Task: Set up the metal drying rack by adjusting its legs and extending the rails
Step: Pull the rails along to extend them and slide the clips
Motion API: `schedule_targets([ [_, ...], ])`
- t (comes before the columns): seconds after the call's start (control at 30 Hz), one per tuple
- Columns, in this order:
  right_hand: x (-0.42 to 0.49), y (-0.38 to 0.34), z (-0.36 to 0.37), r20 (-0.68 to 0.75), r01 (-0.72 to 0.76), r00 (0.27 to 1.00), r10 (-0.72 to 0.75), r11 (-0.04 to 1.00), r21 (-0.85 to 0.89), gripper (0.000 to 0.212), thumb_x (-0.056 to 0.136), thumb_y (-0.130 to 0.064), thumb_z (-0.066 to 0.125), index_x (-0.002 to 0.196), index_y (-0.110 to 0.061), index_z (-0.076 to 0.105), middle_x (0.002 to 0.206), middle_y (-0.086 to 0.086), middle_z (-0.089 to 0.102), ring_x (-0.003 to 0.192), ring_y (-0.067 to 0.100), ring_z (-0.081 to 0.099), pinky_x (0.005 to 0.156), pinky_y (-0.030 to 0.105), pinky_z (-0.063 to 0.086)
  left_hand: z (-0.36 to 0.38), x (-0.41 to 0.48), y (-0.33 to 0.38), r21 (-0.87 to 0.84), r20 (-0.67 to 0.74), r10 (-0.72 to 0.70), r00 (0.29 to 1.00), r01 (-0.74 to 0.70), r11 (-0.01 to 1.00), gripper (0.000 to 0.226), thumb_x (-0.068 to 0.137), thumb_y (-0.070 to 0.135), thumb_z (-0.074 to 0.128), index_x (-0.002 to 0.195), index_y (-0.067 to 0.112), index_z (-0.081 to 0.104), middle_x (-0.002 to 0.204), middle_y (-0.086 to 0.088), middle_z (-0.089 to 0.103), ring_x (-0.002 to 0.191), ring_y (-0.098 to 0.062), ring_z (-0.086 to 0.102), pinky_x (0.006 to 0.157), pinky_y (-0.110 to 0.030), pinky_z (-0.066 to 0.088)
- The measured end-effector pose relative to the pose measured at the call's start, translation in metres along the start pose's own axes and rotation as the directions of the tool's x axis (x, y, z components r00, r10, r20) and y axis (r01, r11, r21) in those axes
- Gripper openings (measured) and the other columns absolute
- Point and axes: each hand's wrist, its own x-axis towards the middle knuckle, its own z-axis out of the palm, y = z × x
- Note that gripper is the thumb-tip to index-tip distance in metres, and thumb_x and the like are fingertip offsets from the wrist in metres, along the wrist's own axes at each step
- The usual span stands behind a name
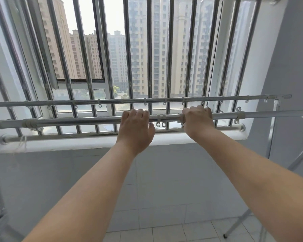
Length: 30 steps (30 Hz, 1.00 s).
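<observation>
Metal near rail gripped, both hands; tiled floor, barred window.

A wide window fills the far wall, fronted by vertical metal security bars that run down to a horizontal bar just above the white sill. To the window's left, one sash stands swung open. Beyond the glass rise tall beige apartment blocks under a pale, hazy sky, with a few green trees low down. Below the sill the wall is pale grey tile, meeting a light tiled floor. Right of the window a plain grey wall stands. Soft daylight fills the room.
</observation>
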Motion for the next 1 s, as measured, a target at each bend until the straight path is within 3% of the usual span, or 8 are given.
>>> schedule_targets([
  [0.17, -0.006, 0.002, 0.011, -0.143, -0.003, 0.990, 0.013, 0.998, 0.068, 0.022, 0.078, -0.003, 0.049, 0.088, -0.016, 0.063, 0.088, 0.007, 0.066, 0.093, 0.031, 0.056, 0.089, 0.038, 0.034, 0.009, -0.007, 0.008, 0.067, -0.138, -0.030, 0.990, 0.039, 0.997, 0.022, 0.071, 0.016, 0.042, 0.090, 0.009, 0.051, 0.086, -0.008, 0.054, 0.082, -0.030, 0.048, 0.079, -0.038, 0.028],
  [0.37, -0.008, 0.008, 0.021, -0.195, 0.021, 0.980, -0.025, 1.000, -0.021, 0.023, 0.078, 0.001, 0.049, 0.095, -0.012, 0.059, 0.086, 0.007, 0.063, 0.089, 0.030, 0.055, 0.086, 0.039, 0.035, 0.017, -0.006, 0.012, 0.097, -0.203, -0.045, 0.978, 0.066, 0.993, 0.021, 0.076, 0.014, 0.036, 0.088, 0.009, 0.052, 0.085, -0.009, 0.055, 0.083, -0.031, 0.050, 0.078, -0.038, 0.028],
  [0.5, -0.015, 0.007, 0.031, -0.218, 0.009, 0.976, -0.014, 1.000, -0.025, 0.026, 0.075, 0.005, 0.047, 0.093, -0.011, 0.058, 0.084, 0.008, 0.061, 0.088, 0.031, 0.053, 0.082, 0.039, 0.033, 0.026, -0.013, 0.013, 0.115, -0.260, -0.046, 0.964, 0.079, 0.990, 0.011, 0.078, 0.009, 0.047, 0.087, 0.009, 0.054, 0.083, -0.009, 0.055, 0.080, -0.032, 0.051, 0.079, -0.037, 0.029],
  [0.73, -0.029, 0.004, 0.055, -0.166, 0.019, 0.986, -0.013, 0.999, 0.038, 0.018, 0.084, -0.003, 0.041, 0.089, -0.011, 0.057, 0.083, 0.008, 0.058, 0.085, 0.031, 0.050, 0.080, 0.037, 0.030, 0.048, -0.032, 0.015, 0.116, -0.180, -0.083, 0.980, 0.105, 0.988, 0.012, 0.077, 0.005, 0.052, 0.088, 0.007, 0.053, 0.083, -0.010, 0.052, 0.079, -0.032, 0.049, 0.083, -0.038, 0.030],
  [1.0, -0.025, 0.007, 0.058, -0.151, 0.000, 0.989, 0.001, 1.000, 0.004, 0.022, 0.077, 0.005, 0.048, 0.090, -0.012, 0.055, 0.080, 0.006, 0.054, 0.084, 0.030, 0.049, 0.078, 0.035, 0.028, 0.049, -0.030, 0.015, 0.133, -0.127, -0.077, 0.989, 0.093, 0.987, 0.020, 0.073, 0.002, 0.055, 0.092, 0.007, 0.053, 0.085, -0.009, 0.052, 0.081, -0.031, 0.048, 0.084, -0.037, 0.029],
])
